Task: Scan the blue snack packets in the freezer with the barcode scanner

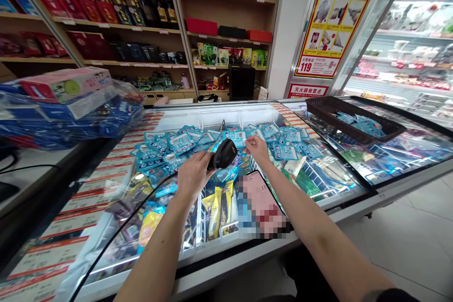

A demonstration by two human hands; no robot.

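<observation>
My left hand [194, 172] is wrapped round a black barcode scanner [225, 153], its head tilted toward the packets in front. A black cable [134, 214] trails from it down to the lower left. With fingertips pinched, my right hand [257, 148] holds the edge of a small blue packet [235, 138] that has a white label. Many similar blue packets [184, 142] lie spread over the freezer's glass top [163, 120] on both sides of my hands. Below my right forearm rests a phone [264, 198] with a pink screen, partly blurred out.
A dark brown basket [380, 138] with more blue packets stands at the right on the glass. Plastic-wrapped boxes [67, 104] are stacked at the left. Yellow ice-cream packs [214, 210] show inside the freezer. Shelves [226, 33] of boxes and bottles stand behind.
</observation>
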